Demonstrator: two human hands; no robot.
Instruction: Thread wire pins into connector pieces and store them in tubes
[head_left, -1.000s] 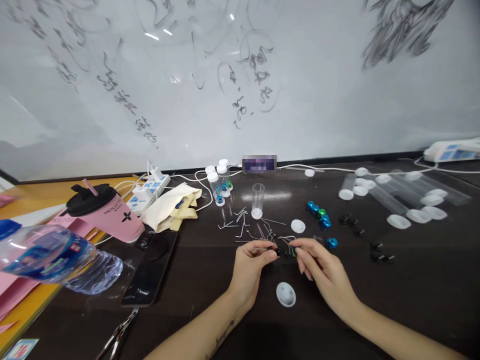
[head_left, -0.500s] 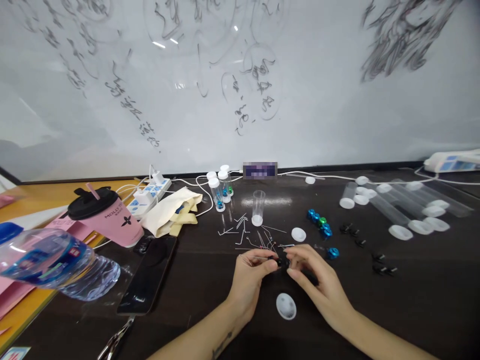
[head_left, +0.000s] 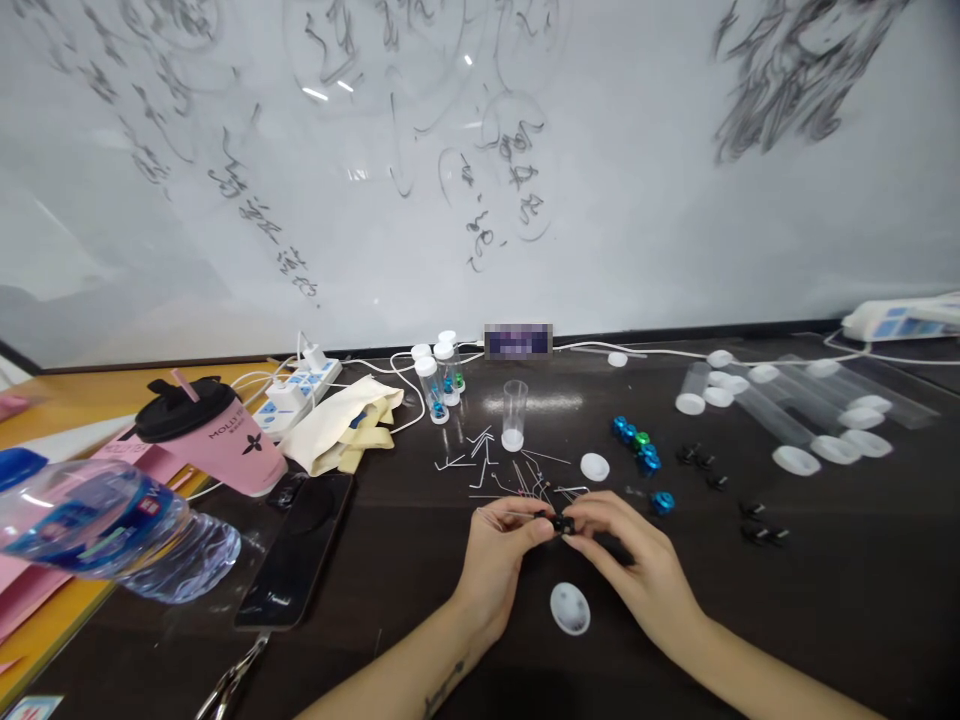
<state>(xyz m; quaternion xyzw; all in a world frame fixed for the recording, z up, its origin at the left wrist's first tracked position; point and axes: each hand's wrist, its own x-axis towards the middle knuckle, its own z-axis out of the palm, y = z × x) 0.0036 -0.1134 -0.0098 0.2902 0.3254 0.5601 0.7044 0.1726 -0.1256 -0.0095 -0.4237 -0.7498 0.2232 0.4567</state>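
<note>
In front of me, my left hand (head_left: 495,560) pinches one side of a small black part (head_left: 561,523), and a thin wire-like strand runs along its fingers. From the other side, the fingertips of my right hand (head_left: 634,545) close on the same part, so the hands nearly meet. Fingers cover much of it, and its exact kind cannot be made out. Thin metal pins (head_left: 531,482) lie loose just beyond my fingertips. A round white cap (head_left: 570,609) rests on the table below the hands, and another white cap (head_left: 595,467) sits beyond them.
An upright clear tube (head_left: 514,412) stands behind the pins, with filled tubes (head_left: 431,390) to its left. Shiny blue pieces (head_left: 662,503), black pieces (head_left: 754,533) and empty tubes (head_left: 776,415) lie rightward. A phone (head_left: 296,550), water bottle (head_left: 112,525), pink cup (head_left: 225,440) and pliers (head_left: 231,682) occupy the left.
My right hand has moved slightly left, bringing its fingertips against the black part at my left fingertips. The view has shifted a little; the left hand keeps its grip.
</note>
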